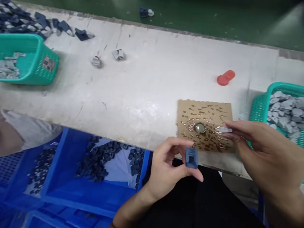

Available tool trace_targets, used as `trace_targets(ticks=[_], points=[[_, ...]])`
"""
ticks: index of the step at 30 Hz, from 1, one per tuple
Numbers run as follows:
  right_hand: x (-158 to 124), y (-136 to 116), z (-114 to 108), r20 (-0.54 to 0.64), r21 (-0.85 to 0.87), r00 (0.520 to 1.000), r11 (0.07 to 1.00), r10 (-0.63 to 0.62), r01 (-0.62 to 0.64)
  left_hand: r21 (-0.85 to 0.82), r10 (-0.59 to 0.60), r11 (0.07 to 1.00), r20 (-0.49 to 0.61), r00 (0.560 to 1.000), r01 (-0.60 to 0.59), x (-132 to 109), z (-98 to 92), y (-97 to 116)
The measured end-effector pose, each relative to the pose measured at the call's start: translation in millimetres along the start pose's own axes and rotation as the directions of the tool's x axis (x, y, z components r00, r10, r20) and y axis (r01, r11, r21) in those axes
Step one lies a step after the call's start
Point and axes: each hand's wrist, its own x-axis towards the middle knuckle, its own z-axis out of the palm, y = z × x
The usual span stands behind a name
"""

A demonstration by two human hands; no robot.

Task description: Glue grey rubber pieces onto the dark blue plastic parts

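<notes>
Between the left fingers (169,146), a blue plastic part (192,157) sits pinched.

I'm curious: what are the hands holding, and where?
The left hand pinches a blue block by its edges, between finger and thumb. The right hand holds a small grey piece by one end.

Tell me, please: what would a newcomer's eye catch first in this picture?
The bright blue compartment bin at lower left, holding dark blue pieces, stands out first. Right of it, the left hand pinches a blue piece, and the right hand holds a small grey piece over a glossy-spotted cardboard square. A red object lies above them on the white table.
</notes>
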Motion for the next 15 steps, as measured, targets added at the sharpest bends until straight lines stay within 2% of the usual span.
trace_targets(ticks=[4, 8, 13, 15], points=[[10, -3, 17, 0.010, 0.005, 0.978, 0.978, -0.208, 0.208, -0.093, -0.155, 0.984, -0.036, 0.987, 0.151, 0, -7.2, -1], [13, -2, 28, 0.053, 0.021, 0.955, 0.957, -0.292, 0.291, -0.356, -0.271, 0.890, 0.089, 0.958, 0.285, -1, -13.0, -2], [10, -1, 31, 0.129, 0.053, 0.955, 0.963, -0.268, 0.263, -0.597, -0.327, 0.695, 0.235, 0.915, 0.401, 0, -10.4, 4], [4, -4, 24, 0.173, 0.165, 0.980, 0.983, -0.103, 0.075, -0.652, -0.335, 0.624, 0.274, 0.902, 0.430, 1, -9.8, 5]])
